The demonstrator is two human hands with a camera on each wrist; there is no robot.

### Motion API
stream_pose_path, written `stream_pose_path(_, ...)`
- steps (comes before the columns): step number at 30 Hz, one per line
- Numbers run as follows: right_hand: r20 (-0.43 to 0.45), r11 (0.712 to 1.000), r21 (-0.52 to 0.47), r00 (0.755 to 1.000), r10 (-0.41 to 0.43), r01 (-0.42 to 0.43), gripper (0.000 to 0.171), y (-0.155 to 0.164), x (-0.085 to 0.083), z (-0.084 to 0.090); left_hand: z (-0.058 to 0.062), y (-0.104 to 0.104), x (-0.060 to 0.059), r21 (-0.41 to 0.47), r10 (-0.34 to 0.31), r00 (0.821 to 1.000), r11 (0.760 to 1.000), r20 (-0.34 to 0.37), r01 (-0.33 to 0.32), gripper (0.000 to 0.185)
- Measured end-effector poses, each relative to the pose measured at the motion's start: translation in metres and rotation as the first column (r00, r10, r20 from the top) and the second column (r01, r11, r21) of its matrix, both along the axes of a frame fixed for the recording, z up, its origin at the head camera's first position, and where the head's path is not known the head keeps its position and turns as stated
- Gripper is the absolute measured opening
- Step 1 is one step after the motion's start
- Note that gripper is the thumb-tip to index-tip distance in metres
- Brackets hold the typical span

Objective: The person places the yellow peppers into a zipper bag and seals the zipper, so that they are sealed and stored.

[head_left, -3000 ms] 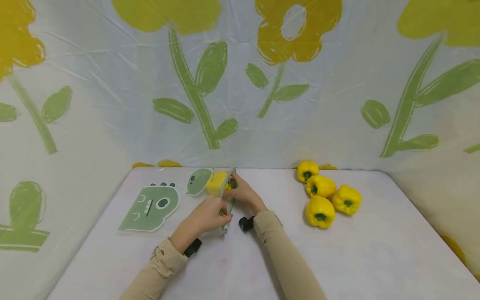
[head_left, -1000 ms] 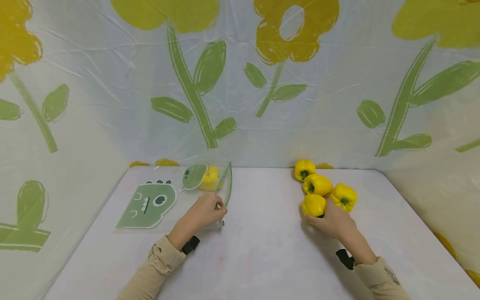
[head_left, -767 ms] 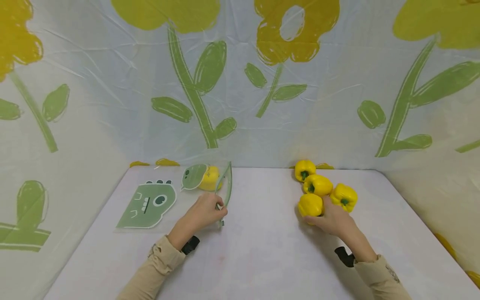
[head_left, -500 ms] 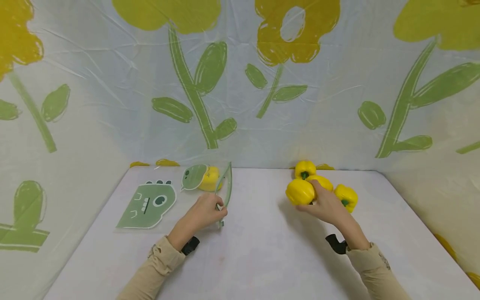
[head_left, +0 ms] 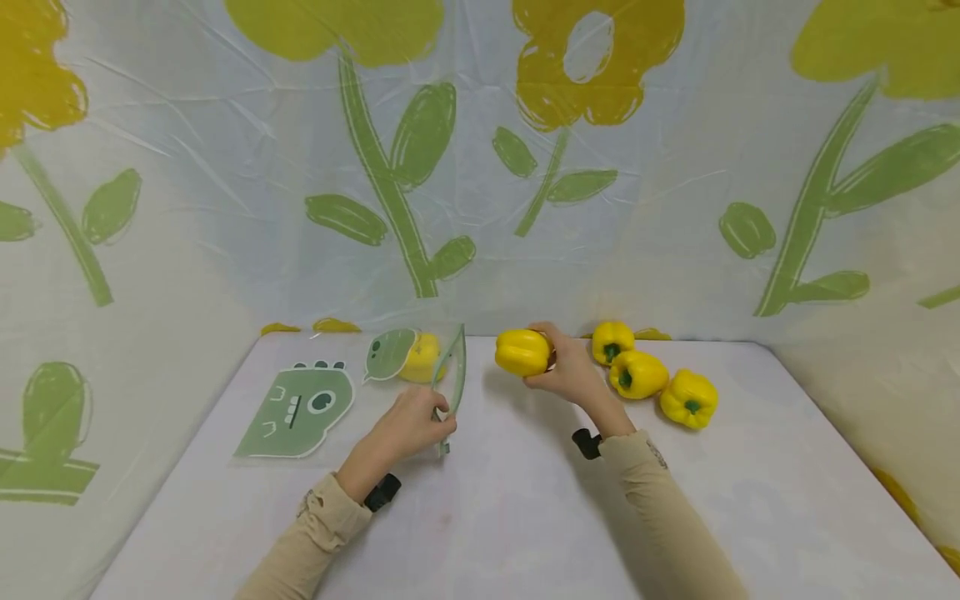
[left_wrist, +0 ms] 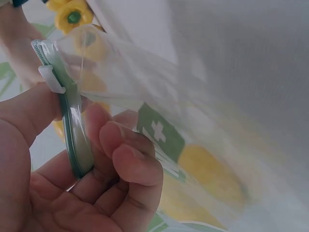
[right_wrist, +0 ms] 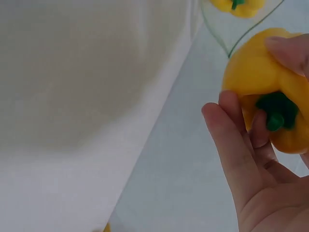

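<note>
Pepper (head_left: 522, 352) sits gripped in the right hand (head_left: 572, 372), at three o'clock from the bag (head_left: 420, 367), whose mouth the left hand (head_left: 408, 427) pinches open; next, probably, sliding it inside.

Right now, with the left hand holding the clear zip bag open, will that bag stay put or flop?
Probably floppy: the clear zip bag is thin film, its mouth upright only where the left hand pinches the green rim. The pepper inside may anchor it slightly.
</note>
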State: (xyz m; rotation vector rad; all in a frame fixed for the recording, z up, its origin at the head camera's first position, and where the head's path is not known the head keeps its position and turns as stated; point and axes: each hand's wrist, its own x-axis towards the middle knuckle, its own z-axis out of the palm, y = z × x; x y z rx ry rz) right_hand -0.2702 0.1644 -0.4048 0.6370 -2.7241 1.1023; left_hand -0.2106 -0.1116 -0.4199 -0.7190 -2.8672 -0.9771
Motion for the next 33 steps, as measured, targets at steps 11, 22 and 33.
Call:
stream_pose_path(11, 0.153, 0.996, -0.075, 0.986, 0.068, -0.057, 0.069, -0.063, -0.019, -0.011, 0.001, 0.002, 0.002, -0.007, -0.002, 1.0, 1.0, -0.001, 0.002, 0.008)
stream_pose_path(22, 0.393, 0.99, -0.117, 0.912, 0.116, -0.075, 0.066, -0.078, -0.025, -0.021, 0.0, 0.001, 0.0, -0.057, 0.001, 0.997, 0.998, -0.082, -0.005, 0.017)
stream_pose_path(33, 0.464, 0.969, -0.22, 0.862, 0.203, -0.11, 0.071, -0.076, -0.032, -0.031, 0.001, -0.001, -0.002, -0.05, -0.059, 0.994, 0.997, -0.091, 0.054, 0.006)
